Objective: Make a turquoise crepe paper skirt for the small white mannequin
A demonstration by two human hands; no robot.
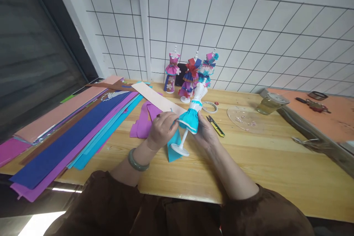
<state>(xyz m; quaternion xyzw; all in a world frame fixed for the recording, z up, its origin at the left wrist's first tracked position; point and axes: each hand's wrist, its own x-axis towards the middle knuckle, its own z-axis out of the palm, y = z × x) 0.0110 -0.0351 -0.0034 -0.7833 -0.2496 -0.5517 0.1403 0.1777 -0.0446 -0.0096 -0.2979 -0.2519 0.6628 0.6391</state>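
Note:
A small white dress form [199,90] on a round stand is tilted above the table, wearing a turquoise ruffled skirt [189,118] with white edging. My right hand [206,132] grips the form around the skirt from the right side. On the left, my left hand [163,129] has its fingers pinched at the skirt's hem; its fingertips are partly hidden. Below the form lies a turquoise paper piece [174,151]. A pale peach strip [157,96] and purple paper pieces [142,120] lie beside my left hand. Yellow-handled thread snips [216,127] rest right of my right hand.
Stacks of coloured paper strips [69,132] cover the table's left. Several dressed forms [173,70] stand by the tiled wall. A tape roll [210,107], a clear plate of small bits [243,120], a lidded cup [269,105] and an orange-topped box [318,118] are rightward.

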